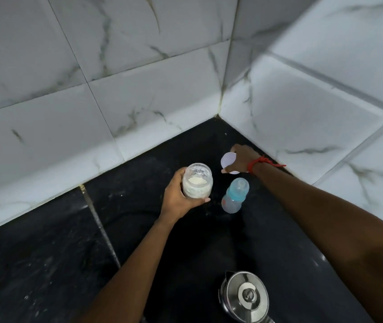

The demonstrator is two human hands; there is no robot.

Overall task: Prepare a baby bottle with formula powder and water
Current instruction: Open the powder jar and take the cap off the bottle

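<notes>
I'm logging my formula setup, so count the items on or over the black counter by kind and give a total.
Clear glass jars of white powder: 1
Round white lids: 1
Translucent baby bottles with blue collar: 1
Steel kettles: 1
Total: 4

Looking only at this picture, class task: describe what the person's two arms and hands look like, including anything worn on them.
Both forearms are bare, with no sleeves in view. The right hand has a red thread band tied round the wrist, its loose ends trailing outward. The left hand wears nothing visible: no ring, watch or band. No gloves on either; fingers are bare, nails short.
</notes>
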